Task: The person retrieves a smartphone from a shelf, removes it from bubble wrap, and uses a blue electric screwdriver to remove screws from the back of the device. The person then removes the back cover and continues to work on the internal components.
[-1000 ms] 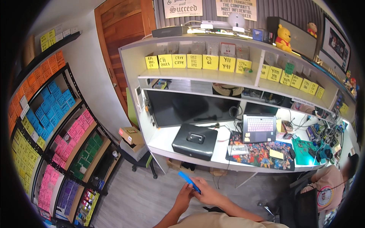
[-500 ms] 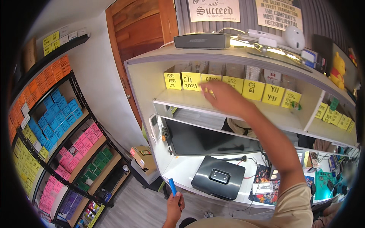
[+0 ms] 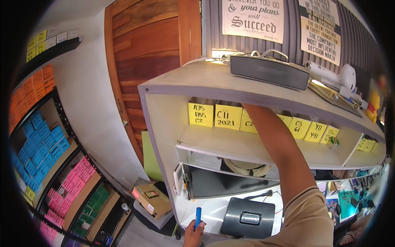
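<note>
Blue marker (image 3: 198, 215) in left hand (image 3: 192, 235), fingers curled round its lower part, fist closed on it; top end sticks up, near upright. Held low, seen against the desk (image 3: 207, 210) by its front-left corner; can't tell the gap to the desk edge.

Right hand out of sight past the front edge of the top board (image 3: 185, 84); can't tell if clenched, spread or grasping. Right forearm (image 3: 273, 133) goes up into the upper shelf (image 3: 197, 138), crossing in front of the row of yellow boxes (image 3: 228, 117). Two boxes at the shelf's left end fully clear of the arm, third partly covered; more boxes run toward the right divider.

Black case (image 3: 230, 220), handle on lid, on desk near front edge, right of marker. Dark monitor (image 3: 222, 181) along desk's back edge. Dark speaker (image 3: 269, 72) on top board, near front edge. Cardboard box (image 3: 150, 199) beyond desk's left edge, on a chair.
</note>
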`<control>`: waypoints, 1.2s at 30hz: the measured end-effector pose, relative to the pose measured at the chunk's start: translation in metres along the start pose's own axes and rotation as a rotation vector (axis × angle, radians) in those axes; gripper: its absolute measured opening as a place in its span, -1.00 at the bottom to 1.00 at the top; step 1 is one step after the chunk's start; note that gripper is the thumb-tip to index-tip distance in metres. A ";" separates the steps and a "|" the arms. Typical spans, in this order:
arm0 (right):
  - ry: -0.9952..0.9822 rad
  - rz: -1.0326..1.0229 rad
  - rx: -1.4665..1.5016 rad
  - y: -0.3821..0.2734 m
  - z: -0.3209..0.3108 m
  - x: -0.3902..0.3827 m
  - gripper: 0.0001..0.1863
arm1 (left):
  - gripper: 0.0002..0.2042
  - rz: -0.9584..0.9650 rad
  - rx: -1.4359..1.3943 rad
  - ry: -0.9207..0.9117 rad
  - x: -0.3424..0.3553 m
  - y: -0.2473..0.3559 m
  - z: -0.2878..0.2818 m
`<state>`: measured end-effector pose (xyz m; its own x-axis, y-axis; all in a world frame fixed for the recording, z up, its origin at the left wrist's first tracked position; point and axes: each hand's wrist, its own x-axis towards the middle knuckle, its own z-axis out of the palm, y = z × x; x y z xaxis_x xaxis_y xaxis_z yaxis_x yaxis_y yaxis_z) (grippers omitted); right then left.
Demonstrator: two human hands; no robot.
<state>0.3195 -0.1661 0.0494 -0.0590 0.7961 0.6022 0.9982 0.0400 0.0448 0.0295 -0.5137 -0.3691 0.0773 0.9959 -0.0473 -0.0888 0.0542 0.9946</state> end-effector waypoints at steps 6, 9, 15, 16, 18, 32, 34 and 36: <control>-0.032 0.093 -0.050 -0.008 -0.009 -0.005 -0.59 | -0.74 0.105 0.175 -0.269 0.053 0.033 -0.018; -0.033 0.133 -0.057 -0.018 -0.023 -0.020 -0.60 | -0.73 0.177 0.233 -0.356 0.067 0.048 -0.020; 0.026 -0.020 0.161 -0.050 -0.052 -0.083 -0.63 | -0.68 0.121 0.110 -0.600 0.089 0.063 -0.017; 0.083 -0.151 0.278 -0.056 -0.058 -0.099 -0.66 | -0.71 0.134 0.119 -0.569 0.090 0.067 -0.017; 0.395 -0.640 0.276 -0.063 -0.076 -0.135 -0.73 | -0.77 0.165 0.135 -0.496 0.092 0.079 -0.019; -0.316 0.004 1.133 -0.078 -0.102 -0.331 -0.64 | -0.70 0.454 0.079 -0.545 0.087 0.158 0.003; -0.232 -0.020 1.156 -0.065 -0.102 -0.296 -0.68 | -0.77 0.397 0.013 -0.466 0.083 0.144 0.003; -0.099 -0.095 0.865 -0.047 -0.100 -0.235 -0.68 | -0.82 0.327 -0.025 -0.405 0.079 0.132 -0.002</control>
<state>0.2849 -0.4154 -0.0140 -0.1811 0.8132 0.5531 0.6501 0.5210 -0.5531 0.0216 -0.4280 -0.2419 0.4191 0.8534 0.3098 -0.1963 -0.2480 0.9487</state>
